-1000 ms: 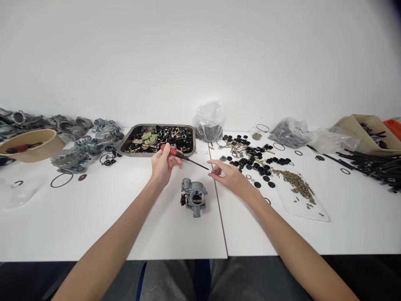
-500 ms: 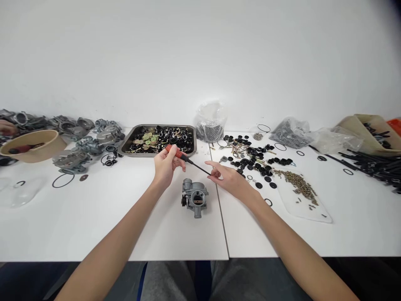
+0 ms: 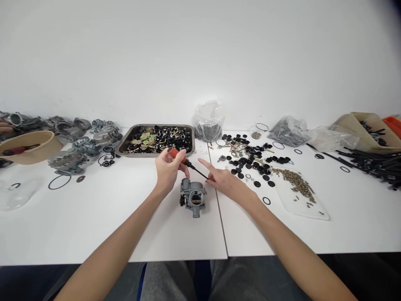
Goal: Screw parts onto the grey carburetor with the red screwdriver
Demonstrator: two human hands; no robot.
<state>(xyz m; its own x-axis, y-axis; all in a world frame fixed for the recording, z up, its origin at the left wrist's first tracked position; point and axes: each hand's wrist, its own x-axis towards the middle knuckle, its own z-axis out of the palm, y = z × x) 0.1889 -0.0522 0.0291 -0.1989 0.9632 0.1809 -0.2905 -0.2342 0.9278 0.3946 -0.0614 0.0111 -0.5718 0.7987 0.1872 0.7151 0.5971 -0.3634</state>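
Observation:
My left hand (image 3: 166, 170) is wrapped round the red handle of a screwdriver (image 3: 199, 172), its dark shaft slanting down to the right. At the tip, the thumb and a bent finger of my right hand (image 3: 228, 180) pinch together while the index finger stretches out. Anything small between those fingertips is too hidden to make out. Just below both hands a grey metal carburetor (image 3: 194, 189) rests on the white table, its round bore facing me and a black part on its left side. Neither hand grips the carburetor.
Behind my left hand stands a metal tray (image 3: 125, 154) of small parts. Black caps (image 3: 247, 161) and brass screws (image 3: 296, 182) lie to the right, near black tubes (image 3: 372, 167). More carburetors (image 3: 70, 161) and a beige bowl (image 3: 40, 152) are left. Another person's hand (image 3: 4, 126) shows far left.
Both hands and the screwdriver have come slightly lower, nearer the carburetor. The screwdriver slants more steeply, and my right fingers stay at its tip. The view has shifted slightly.

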